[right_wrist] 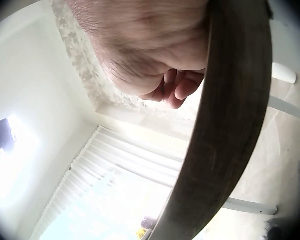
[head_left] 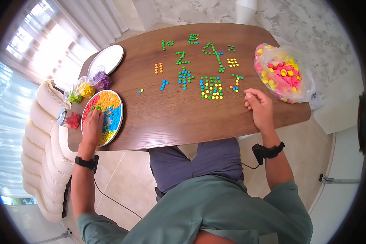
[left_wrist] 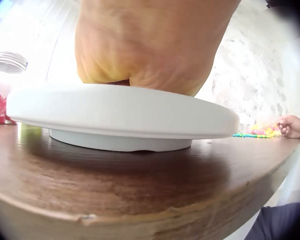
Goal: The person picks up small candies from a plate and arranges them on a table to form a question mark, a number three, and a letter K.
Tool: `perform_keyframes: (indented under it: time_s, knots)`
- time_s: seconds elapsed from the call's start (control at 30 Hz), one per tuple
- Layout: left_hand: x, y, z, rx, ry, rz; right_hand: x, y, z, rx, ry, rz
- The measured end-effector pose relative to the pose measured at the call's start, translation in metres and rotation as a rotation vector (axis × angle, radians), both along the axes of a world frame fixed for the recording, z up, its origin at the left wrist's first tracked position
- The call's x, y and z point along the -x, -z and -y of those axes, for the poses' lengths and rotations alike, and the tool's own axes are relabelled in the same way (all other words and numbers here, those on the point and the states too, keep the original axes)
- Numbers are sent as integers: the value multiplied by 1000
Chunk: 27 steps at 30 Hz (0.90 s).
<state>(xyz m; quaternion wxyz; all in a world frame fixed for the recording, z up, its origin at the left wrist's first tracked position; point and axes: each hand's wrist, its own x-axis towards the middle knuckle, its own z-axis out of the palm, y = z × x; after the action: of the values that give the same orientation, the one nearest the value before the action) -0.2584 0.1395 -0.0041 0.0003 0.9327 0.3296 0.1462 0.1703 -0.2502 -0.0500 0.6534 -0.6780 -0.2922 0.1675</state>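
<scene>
In the head view the left hand is over a white plate of small candy-like pieces sorted by colour, fingertips down among the green and red ones; what they touch is hidden. The left wrist view shows that hand above the raised plate's rim. My right hand rests at the table's right side, fingers loosely curled, holding nothing visible; the right wrist view shows this hand by the table edge. Left of it lie a small multicoloured figure and a green-framed square of pieces.
Figures of pieces, including a green Z and a large 4, spread over the table. A bag of pink and yellow pieces stands right. Jars, one with red contents, and an empty white plate stand left.
</scene>
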Motion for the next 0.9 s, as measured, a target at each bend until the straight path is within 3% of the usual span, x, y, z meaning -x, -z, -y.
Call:
perform_keyframes:
  time_s: [0.13,0.2,0.33,0.4,0.53,0.67,0.77,0.83,0.9]
  knots:
    - [0,-2,-9,28,-26,91,4,-4,3,-42,-18,-49]
    - [0,-4,-10,12,-11,100,13,-7,6,-160,-78,-317]
    - [1,-10,-14,72,-49,109,36,-20,7,-307,-202,-578]
    - [6,-5,-21,52,-35,87,47,-23,6,-418,-385,-985]
    - [6,-4,-16,63,-74,129,84,-28,-5,-395,-488,-1357]
    - [7,-1,-21,37,-115,92,117,-24,-26,-330,-630,-1450]
    - [10,-3,-27,43,-86,203,144,-16,-49,-302,-651,-1483]
    - [7,-12,-26,44,-115,177,161,-16,-66,-313,-776,-1574]
    - [-5,-25,-13,53,-108,222,181,-22,-85,-293,-759,-1558]
